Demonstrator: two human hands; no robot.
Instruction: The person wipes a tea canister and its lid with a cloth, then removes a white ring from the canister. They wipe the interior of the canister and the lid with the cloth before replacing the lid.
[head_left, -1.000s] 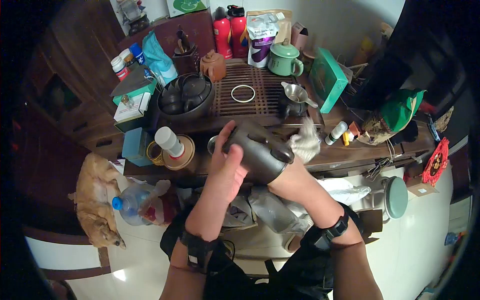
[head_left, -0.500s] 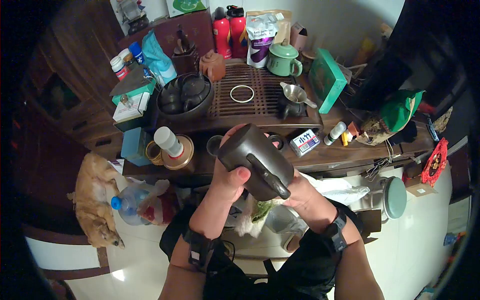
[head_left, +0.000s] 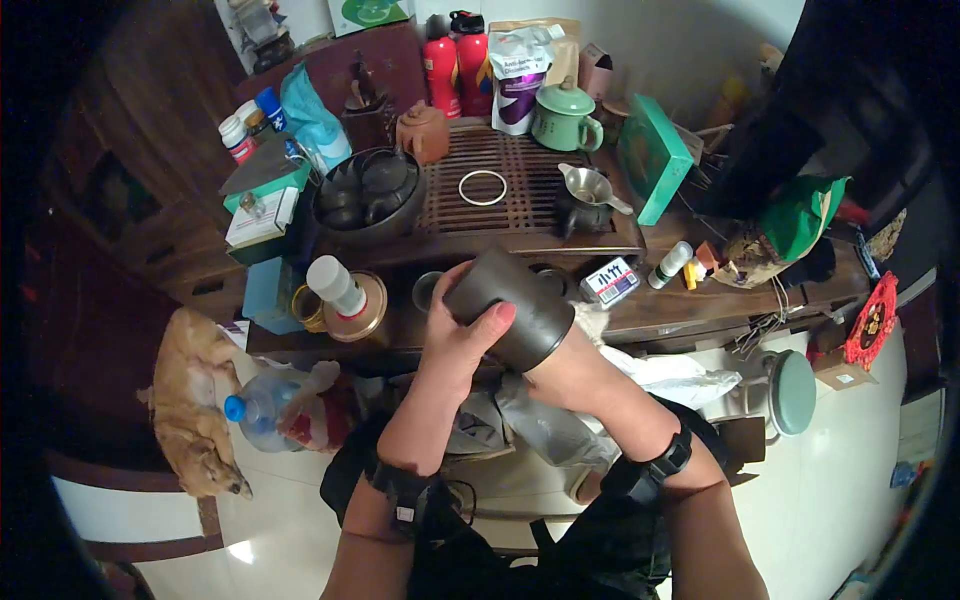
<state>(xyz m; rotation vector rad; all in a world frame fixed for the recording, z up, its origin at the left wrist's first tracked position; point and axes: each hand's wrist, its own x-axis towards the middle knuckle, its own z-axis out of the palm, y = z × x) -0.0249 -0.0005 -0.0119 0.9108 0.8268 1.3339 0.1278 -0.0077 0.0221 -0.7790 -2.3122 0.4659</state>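
Note:
A dark brown mug [head_left: 508,308] is tilted over the front edge of the tea table. My left hand [head_left: 455,325] is wrapped round its side, thumb laid across the front. At the mug's lower right end is my right hand [head_left: 565,375]; its fingers are hidden by the mug. A bit of white fluffy cloth [head_left: 592,320] shows beside the right wrist. The mug's handle is out of sight. Just left of the mug stands a small dark cup [head_left: 428,290].
A slatted tea tray [head_left: 470,215] holds a white ring [head_left: 483,188], a clay teapot [head_left: 422,133] and a green lidded mug [head_left: 566,115]. A dark bowl [head_left: 340,232] of teaware stands left. A dog [head_left: 195,400] lies on the floor near a large plastic bottle [head_left: 265,410].
The mug has turned, taking its handle out of view. The green and white cloth that hung below it is gone from there; white cloth now shows right of the mug. My left thumb has shifted up.

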